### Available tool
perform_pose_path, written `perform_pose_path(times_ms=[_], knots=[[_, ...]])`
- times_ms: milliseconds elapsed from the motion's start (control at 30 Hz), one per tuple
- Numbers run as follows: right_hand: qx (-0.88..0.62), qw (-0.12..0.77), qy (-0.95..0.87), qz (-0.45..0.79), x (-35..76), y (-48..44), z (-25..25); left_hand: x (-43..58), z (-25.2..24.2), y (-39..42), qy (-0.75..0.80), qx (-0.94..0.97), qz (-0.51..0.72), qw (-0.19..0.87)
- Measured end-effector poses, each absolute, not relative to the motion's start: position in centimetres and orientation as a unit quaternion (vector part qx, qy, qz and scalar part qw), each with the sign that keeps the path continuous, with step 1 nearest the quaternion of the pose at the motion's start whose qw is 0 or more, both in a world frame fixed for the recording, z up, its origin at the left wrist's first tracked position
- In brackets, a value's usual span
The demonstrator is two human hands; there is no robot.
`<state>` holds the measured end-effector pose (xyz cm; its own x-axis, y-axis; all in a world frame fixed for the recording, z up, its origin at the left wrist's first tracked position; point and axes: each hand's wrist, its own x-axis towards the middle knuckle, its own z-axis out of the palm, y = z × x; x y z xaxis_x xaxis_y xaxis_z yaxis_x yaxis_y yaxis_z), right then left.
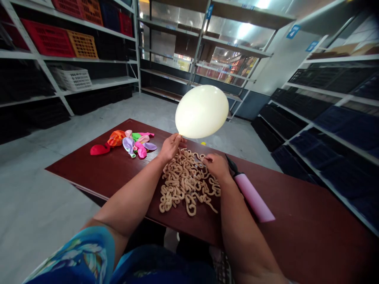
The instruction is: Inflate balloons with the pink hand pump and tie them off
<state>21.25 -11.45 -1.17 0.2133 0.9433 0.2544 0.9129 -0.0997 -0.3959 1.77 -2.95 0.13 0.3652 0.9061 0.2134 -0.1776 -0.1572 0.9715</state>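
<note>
My left hand (pixel 173 146) pinches the neck of an inflated pale yellow balloon (pixel 202 111), which stands up above the far side of the table. A heap of tan, curly cord (pixel 183 179) lies on the tabletop below both hands. At the heap's right side, my right hand (pixel 217 165) is closed, its fingertips on a strand of the tan cord. Just right of that hand lies a balloon pump with a pink barrel (pixel 254 197) and a black end (pixel 231 163), partly behind my right forearm.
Several uninflated balloons in mixed colours (pixel 139 144) lie at the left on the dark red-brown table (pixel 299 213), beside a red one (pixel 100 149) and an orange one (pixel 116 138). Shelves with crates (pixel 72 79) stand left, behind and right.
</note>
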Motion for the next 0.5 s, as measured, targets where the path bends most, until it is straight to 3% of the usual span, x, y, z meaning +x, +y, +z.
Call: perform_pose_path(times_ms=[67, 133, 233, 367, 500], knots=[[-0.761, 0.155, -0.629, 0.027, 21.7, -11.3, -1.8, 1.5, 0.0, -2.7, 0.345, 0.624, 0.470, 0.521], [-0.763, 0.148, -0.628, 0.040, 21.9, -11.2, -2.1, 1.3, -0.3, -2.3, 0.380, 0.662, 0.466, 0.449], [-0.739, 0.265, -0.613, 0.086, 21.9, -11.0, -1.9, 1.2, -0.7, -1.7, 0.405, 0.684, 0.471, 0.381], [-0.669, 0.475, -0.528, 0.219, 21.3, -11.0, -1.1, 1.6, -0.9, -1.5, 0.380, 0.628, 0.488, 0.473], [-0.587, 0.594, -0.461, 0.299, 20.5, -11.4, 0.0, 1.5, -0.3, -1.8, 0.393, 0.582, 0.497, 0.510]])
